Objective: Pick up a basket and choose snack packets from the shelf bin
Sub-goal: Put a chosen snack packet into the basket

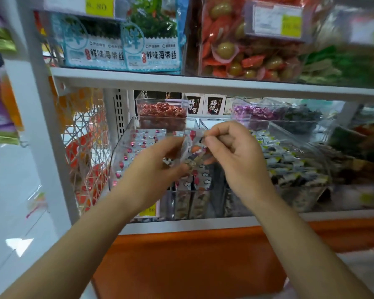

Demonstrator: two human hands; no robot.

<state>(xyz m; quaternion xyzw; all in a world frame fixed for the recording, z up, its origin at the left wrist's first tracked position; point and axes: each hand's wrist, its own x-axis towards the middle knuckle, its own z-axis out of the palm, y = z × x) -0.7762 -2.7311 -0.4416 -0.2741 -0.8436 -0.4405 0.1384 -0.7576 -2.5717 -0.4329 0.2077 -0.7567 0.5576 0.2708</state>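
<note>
The left hand (158, 167) and the right hand (235, 156) both pinch one small snack packet (191, 147) above the clear bin (120, 152) at the lower shelf's (203, 225) front edge; so light a grip may let it drop.

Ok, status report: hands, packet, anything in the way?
Left hand and right hand both pinch one snack packet. Packet held over the clear bin. Nothing in the way.

snack packet (192, 151): small, silvery, red-and-white print, blurred, pinched between left hand (156, 167) and right hand (235, 156) | shelf bin (119, 156): clear plastic, just behind, full of similar packets (138, 141)
</note>
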